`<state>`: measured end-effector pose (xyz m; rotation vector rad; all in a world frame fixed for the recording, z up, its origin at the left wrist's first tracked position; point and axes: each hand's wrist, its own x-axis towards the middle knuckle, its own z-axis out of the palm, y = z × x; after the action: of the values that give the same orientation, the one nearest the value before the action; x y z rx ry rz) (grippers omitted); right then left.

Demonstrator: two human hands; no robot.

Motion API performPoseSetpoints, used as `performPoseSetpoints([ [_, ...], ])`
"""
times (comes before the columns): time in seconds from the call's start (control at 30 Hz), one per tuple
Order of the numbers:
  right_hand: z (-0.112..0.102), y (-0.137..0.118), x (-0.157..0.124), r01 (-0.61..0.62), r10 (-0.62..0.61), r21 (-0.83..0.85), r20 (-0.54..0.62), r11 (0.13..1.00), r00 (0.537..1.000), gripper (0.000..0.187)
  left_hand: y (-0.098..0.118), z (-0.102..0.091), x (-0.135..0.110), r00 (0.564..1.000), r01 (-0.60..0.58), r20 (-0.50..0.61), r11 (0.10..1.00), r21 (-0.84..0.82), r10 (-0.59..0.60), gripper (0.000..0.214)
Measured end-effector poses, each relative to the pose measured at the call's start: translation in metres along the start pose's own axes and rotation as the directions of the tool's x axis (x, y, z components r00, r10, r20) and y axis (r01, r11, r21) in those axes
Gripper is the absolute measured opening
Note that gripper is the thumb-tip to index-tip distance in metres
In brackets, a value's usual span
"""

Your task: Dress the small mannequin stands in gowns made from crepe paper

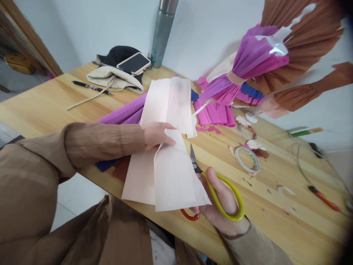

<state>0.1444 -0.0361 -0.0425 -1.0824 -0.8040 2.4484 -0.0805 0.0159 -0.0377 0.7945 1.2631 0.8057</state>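
My left hand (156, 134) grips a long folded sheet of pale pink crepe paper (168, 162) near its middle, fingers closed on its edge. The paper runs from the table's near edge toward the back. My right hand (220, 206) is closed round scissors (212, 187) with one yellow loop and one red loop. The blades poke out from under the sheet's right edge.
On the wooden table (289, 217) lie purple crepe paper (124, 114), magenta strips (213, 114), tape rolls (247, 159), a red-handled tool (324, 198), a pen (91, 87), and a phone (134, 63) on a cap. A pleated brown and purple paper piece (275, 59) stands by the wall.
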Motion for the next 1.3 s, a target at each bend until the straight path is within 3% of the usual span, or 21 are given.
performPoseSetpoints([
  [0.57,0.006,0.007,0.003,0.053,-0.053,-0.019,-0.017,0.998,0.998,0.06,0.006,0.003,-0.003,0.999,0.048,-0.014,0.998,-0.027,-0.049,0.058],
  [0.83,0.008,0.005,0.0,0.003,-0.018,-0.119,-0.126,0.993,0.992,0.066,0.005,0.003,-0.006,1.0,0.025,-0.009,1.0,0.008,-0.025,0.059],
  [1.13,-0.006,0.023,-0.002,0.107,-0.143,-0.264,-0.119,0.959,0.983,0.079,0.005,0.002,-0.004,0.999,0.042,-0.019,0.999,-0.006,-0.042,0.061],
  [1.3,-0.003,0.013,-0.001,0.001,-0.003,-0.169,-0.013,0.986,1.0,0.077,0.004,0.0,-0.003,0.999,0.034,0.003,0.999,-0.014,-0.034,0.062],
])
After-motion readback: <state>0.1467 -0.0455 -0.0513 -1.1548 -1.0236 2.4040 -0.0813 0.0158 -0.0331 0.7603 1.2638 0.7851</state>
